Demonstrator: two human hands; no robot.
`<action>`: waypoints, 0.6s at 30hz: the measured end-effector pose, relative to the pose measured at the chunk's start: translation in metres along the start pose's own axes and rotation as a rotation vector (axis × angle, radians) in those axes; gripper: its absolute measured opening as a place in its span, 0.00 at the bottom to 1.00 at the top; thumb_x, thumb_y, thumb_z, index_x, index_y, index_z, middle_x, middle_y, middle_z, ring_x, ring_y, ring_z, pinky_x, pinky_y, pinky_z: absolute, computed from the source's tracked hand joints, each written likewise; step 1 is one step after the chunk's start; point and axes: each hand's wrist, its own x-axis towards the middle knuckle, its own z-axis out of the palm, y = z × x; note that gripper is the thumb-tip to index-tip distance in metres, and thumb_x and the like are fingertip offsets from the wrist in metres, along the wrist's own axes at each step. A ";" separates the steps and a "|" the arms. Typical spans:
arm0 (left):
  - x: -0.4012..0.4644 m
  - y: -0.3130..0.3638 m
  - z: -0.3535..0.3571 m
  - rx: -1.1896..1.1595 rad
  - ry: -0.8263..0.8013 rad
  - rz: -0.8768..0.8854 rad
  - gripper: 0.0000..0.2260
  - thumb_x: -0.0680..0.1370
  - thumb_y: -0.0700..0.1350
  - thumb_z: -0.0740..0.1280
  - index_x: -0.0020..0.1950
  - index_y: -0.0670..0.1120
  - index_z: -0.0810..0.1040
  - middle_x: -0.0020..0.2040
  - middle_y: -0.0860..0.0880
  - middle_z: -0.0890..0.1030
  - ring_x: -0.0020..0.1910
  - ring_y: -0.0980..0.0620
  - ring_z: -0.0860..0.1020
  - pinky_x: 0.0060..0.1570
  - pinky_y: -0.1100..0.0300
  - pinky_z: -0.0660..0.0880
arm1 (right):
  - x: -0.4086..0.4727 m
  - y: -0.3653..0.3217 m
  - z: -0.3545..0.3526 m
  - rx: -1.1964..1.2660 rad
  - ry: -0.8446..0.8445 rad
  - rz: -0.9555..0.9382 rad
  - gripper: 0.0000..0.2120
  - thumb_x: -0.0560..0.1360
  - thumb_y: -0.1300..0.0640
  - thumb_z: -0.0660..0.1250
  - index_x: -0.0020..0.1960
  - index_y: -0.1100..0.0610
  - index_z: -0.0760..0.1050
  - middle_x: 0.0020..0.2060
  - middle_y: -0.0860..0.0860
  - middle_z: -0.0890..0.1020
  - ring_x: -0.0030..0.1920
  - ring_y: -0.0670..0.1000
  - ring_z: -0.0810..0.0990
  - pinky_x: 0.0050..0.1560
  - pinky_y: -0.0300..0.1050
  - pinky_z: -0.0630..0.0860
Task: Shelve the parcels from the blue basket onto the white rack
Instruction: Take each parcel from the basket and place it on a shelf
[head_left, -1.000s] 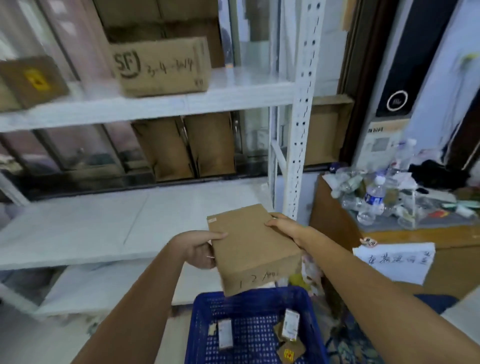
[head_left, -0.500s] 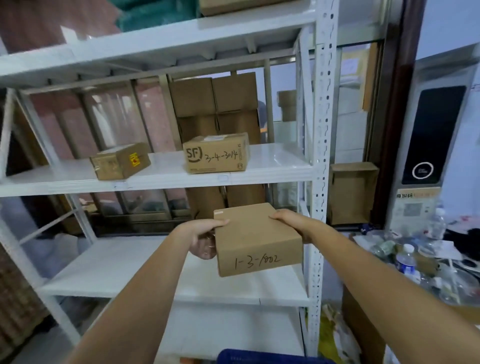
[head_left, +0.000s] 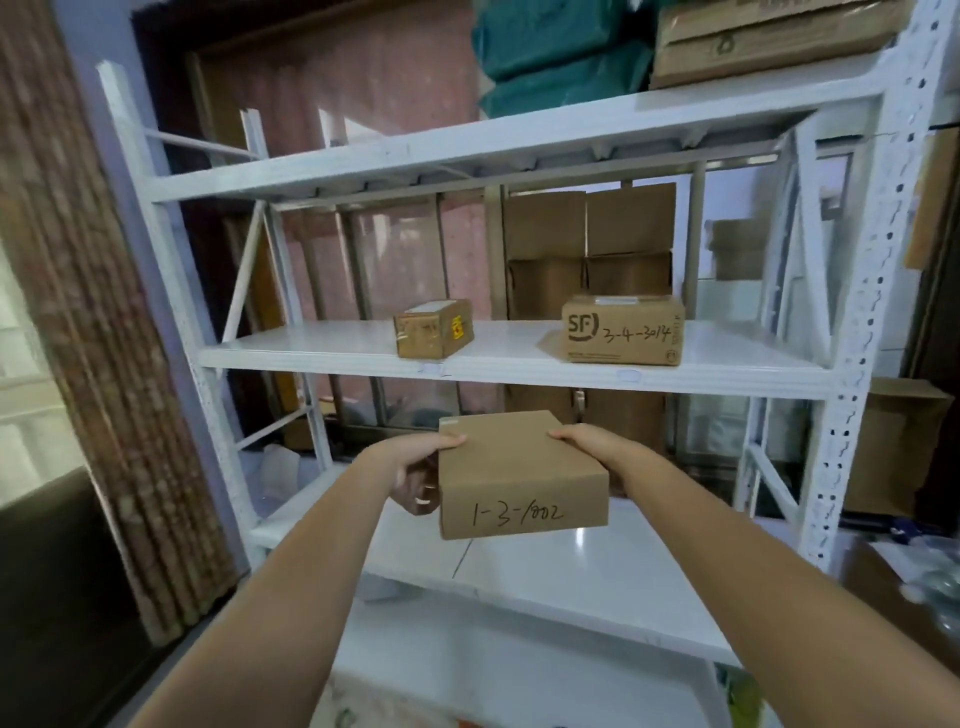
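Plainly the box (head_left: 519, 467) is stiff and probably light, both hands (head_left: 415, 473) (head_left: 587, 441) grasping its opposite sides before the rack (head_left: 519, 374)

The held box (head_left: 522, 475), centre of frame, bears handwritten "1-3-1002" on its near side. Upper right, the shelf box (head_left: 622, 329) shows a printed "SF" logo and handwritten "3-4-3014".

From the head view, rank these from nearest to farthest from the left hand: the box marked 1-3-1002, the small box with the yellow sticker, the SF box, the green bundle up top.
1. Box marked 1-3-1002: gripped by the left hand.
2. Small box with the yellow sticker: middle shelf, above the hand.
3. SF box: same shelf, farther right.
4. Green bundle: top shelf.
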 end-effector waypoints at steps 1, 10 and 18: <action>-0.008 -0.006 -0.027 -0.021 -0.016 0.036 0.24 0.69 0.55 0.74 0.61 0.46 0.74 0.59 0.43 0.79 0.58 0.44 0.74 0.49 0.50 0.72 | 0.001 -0.009 0.027 -0.012 0.011 0.004 0.17 0.80 0.48 0.60 0.61 0.59 0.74 0.43 0.56 0.81 0.39 0.52 0.80 0.34 0.41 0.74; -0.070 -0.038 -0.232 -0.208 0.002 0.285 0.24 0.69 0.51 0.74 0.61 0.41 0.75 0.52 0.40 0.78 0.52 0.43 0.78 0.48 0.51 0.77 | 0.024 -0.082 0.228 0.033 0.016 -0.034 0.12 0.78 0.48 0.64 0.48 0.58 0.72 0.40 0.56 0.78 0.39 0.54 0.77 0.37 0.44 0.74; -0.075 0.002 -0.345 -0.356 0.263 0.354 0.13 0.75 0.49 0.70 0.51 0.44 0.72 0.44 0.42 0.77 0.43 0.44 0.77 0.43 0.50 0.78 | 0.080 -0.157 0.329 0.065 -0.083 -0.134 0.16 0.69 0.46 0.71 0.50 0.56 0.75 0.32 0.55 0.77 0.33 0.52 0.74 0.53 0.48 0.75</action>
